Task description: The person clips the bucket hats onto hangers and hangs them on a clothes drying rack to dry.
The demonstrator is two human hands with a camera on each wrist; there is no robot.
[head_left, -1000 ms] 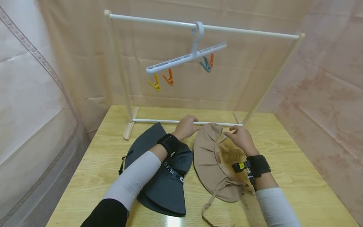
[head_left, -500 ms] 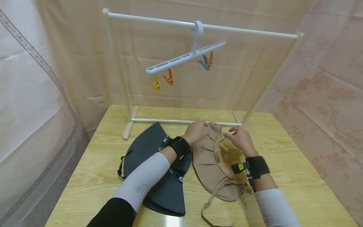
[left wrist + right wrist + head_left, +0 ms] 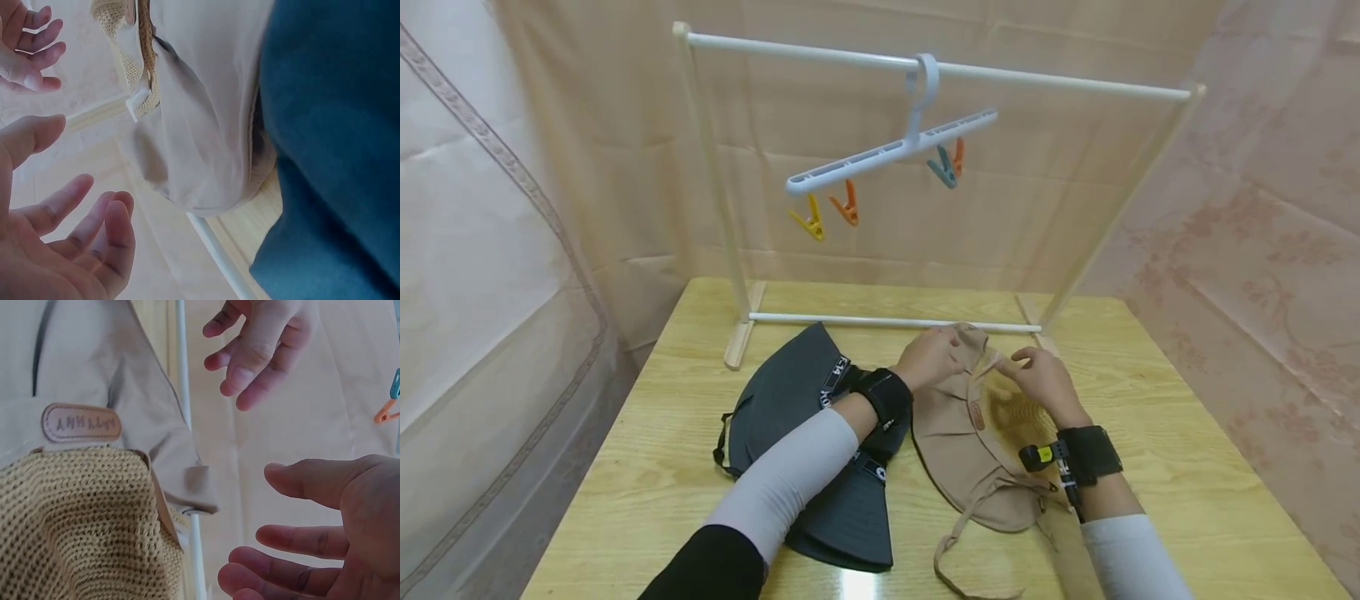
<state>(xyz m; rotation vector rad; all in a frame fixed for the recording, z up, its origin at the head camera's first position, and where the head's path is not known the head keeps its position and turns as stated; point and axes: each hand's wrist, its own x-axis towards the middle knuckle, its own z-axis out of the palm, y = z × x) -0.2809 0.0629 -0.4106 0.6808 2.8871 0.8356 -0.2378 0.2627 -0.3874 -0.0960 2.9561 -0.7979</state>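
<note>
A tan sun hat [image 3: 946, 425] with a knitted crown and loose tie strings lies on the table, a leather label [image 3: 81, 422] stitched on its band. Above its far end is my left hand [image 3: 928, 357], fingers slightly bent and spread, holding nothing. Facing it across the hat, my right hand [image 3: 1045, 385] has thumb and fingers apart with nothing between them. Both wrist views show the hands raised off the cloth, the right one [image 3: 369, 531] beside the knit. A dark bucket hat [image 3: 786, 400] with a lettered band lies partly beneath my left forearm.
A rack with a white top rail [image 3: 805, 52] stands at the back of the wooden table [image 3: 1157, 467]. From it hangs a white hanger [image 3: 887, 155] carrying several clips, among them a yellow clip [image 3: 809, 222] and a blue clip [image 3: 943, 168]. Its lower bar [image 3: 820, 318] runs just behind the hats.
My left hand has moved right and nearer, from beside the rack's lower bar to over the tan hat. My right hand has shifted only slightly. Both hats lie where they were.
</note>
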